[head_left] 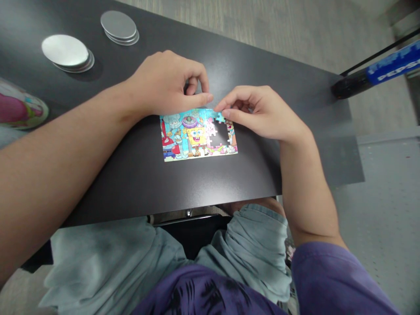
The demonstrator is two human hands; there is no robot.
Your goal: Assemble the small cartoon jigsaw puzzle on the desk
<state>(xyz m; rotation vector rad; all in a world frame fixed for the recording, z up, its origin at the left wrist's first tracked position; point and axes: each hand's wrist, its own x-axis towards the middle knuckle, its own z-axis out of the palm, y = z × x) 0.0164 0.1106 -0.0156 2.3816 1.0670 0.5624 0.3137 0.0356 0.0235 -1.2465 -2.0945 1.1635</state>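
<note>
A partly assembled cartoon jigsaw puzzle (197,135) lies on the dark table, with a gap on its right side where the tabletop shows through. At the upper right of that gap, my right hand (259,111) pinches a light-blue puzzle piece (220,117) between thumb and index finger. The piece is at the puzzle's top edge; whether it is fully seated I cannot tell. Along the top left edge rests my left hand (173,85), its fingers curled and thumb tip close to the index finger, with nothing visible in it.
Two small stacks of silver discs, one stack (65,52) at the left and another stack (120,26) farther back, stand on the table (138,188). A colourful cylindrical container (21,105) is at the far left. A blue Pepsi-labelled object (390,65) juts in at the right.
</note>
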